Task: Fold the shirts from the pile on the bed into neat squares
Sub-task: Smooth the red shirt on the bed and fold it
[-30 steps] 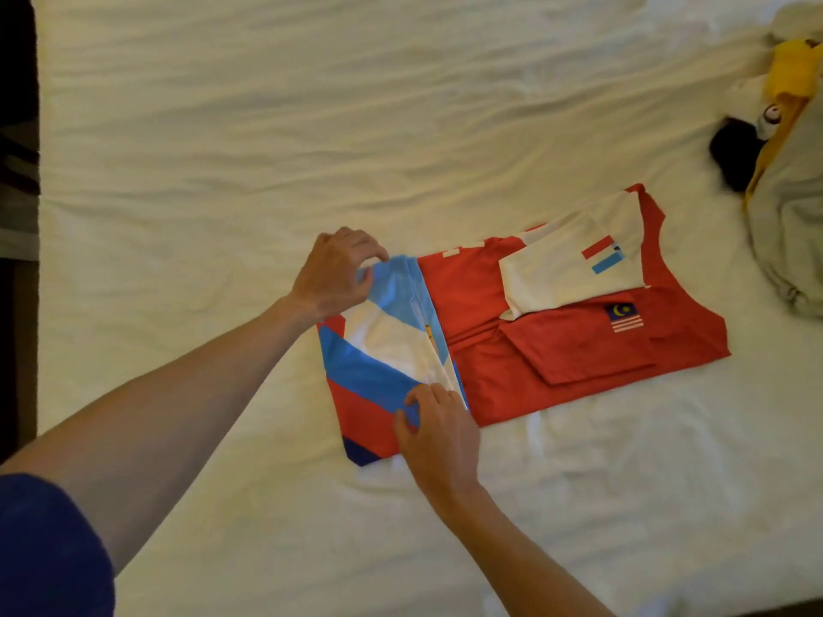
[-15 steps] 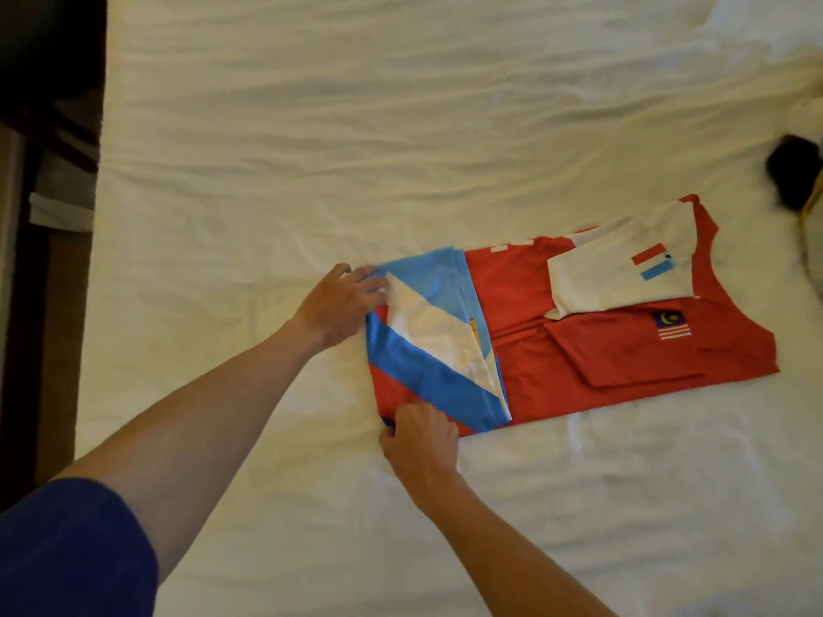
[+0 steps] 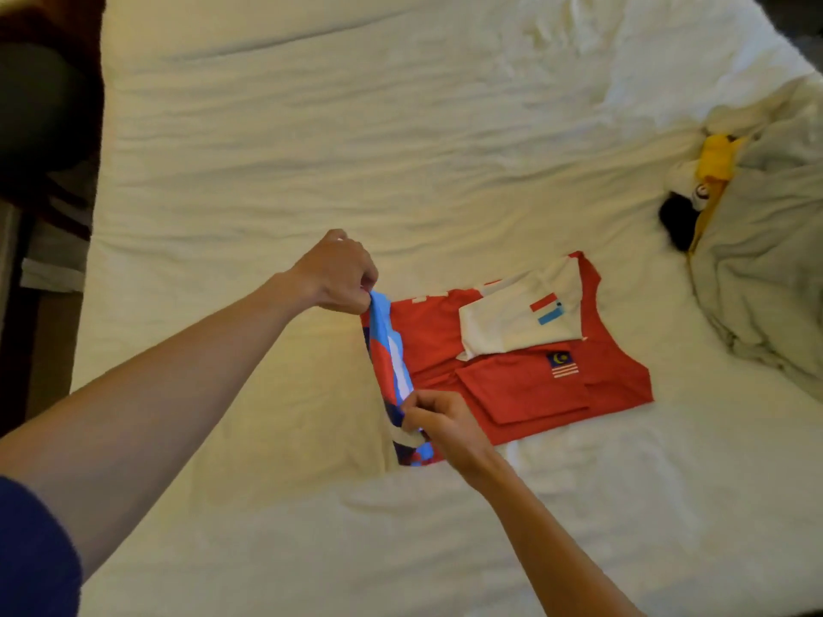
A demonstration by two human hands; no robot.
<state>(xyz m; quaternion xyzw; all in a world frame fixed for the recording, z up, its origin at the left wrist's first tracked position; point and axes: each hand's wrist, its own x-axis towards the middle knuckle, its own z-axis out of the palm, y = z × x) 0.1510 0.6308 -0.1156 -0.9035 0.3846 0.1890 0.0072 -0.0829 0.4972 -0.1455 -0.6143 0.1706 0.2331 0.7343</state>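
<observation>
1. Lifting the hem end of a red shirt (image 3: 503, 376) off a white bed (image 3: 311, 171), a person works with both hands; the shirt lies a little toward 4 o'clock of the picture's middle, its sleeves already folded in, the white one (image 3: 516, 322) over the red body.

2. The left hand (image 3: 340, 276), at the shirt's 10 o'clock corner, has its fingers curled and pinching the blue-striped edge; the right hand (image 3: 438, 420), at the 7 o'clock corner, pinches the same edge between thumb and fingers.

3. The cloth looks thin, light and limp; it sags between the two grips and will probably slide on itself; it is best held at both corners of the raised edge, kept taut, so that the fold lands square.

4. Half a second earlier the striped panel lay flat across the red body, the hands resting at its outer edge; it now stands lifted and nearly on edge, hanging between the hands, so the fold appears to be being reopened or redone.

5. A heap of other clothes (image 3: 766, 269), grey with some yellow (image 3: 717, 158) and something dark, waits at 3 o'clock near the bed's edge, well apart from the shirt; by this showing, most of the task is still to do.
</observation>
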